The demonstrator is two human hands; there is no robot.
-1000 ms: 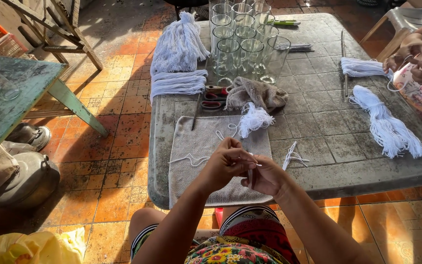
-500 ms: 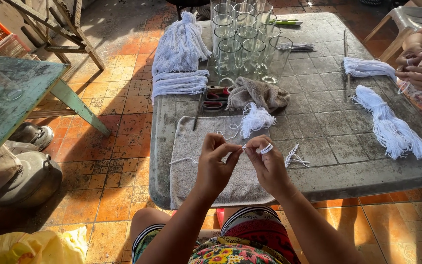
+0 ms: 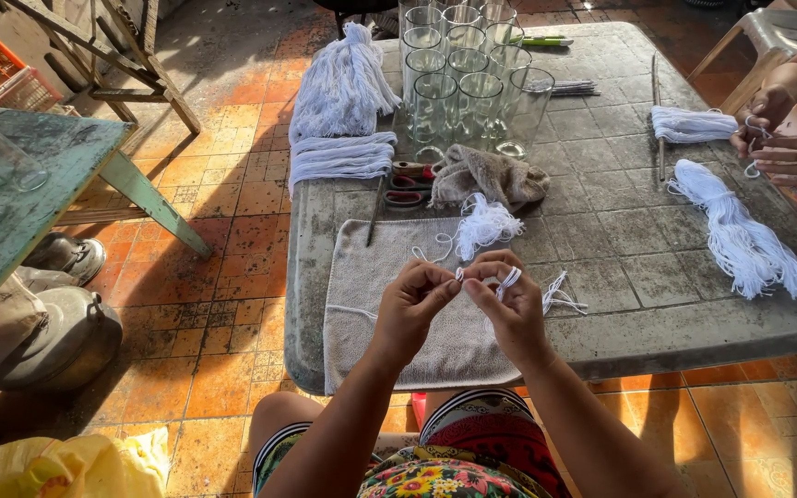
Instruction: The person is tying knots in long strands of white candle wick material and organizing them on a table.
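Both hands have risen a little from the grey towel (image 3: 362, 304) since the earlier frames and now meet closer together in front of the chest. Left hand (image 3: 414, 304) pinches one end of a short white string (image 3: 461, 273) between thumb and forefinger, closed tight on it. Right hand (image 3: 512, 309) pinches the other end in the same way, and more white loops (image 3: 510, 279) wrap over its fingers. The string is in the air above the near edge of the grey table (image 3: 694, 318), over the towel. A small heap of white string (image 3: 486, 224) lies on the far part of the towel, and red scissors (image 3: 408, 184) lie beyond it, near the group of drinking glasses (image 3: 472, 78). At the far right another person's hands (image 3: 781, 138) hold similar string. To make this knot well, I think both pinches should stay firm and near the crossing, pulling evenly so the string does not slip.
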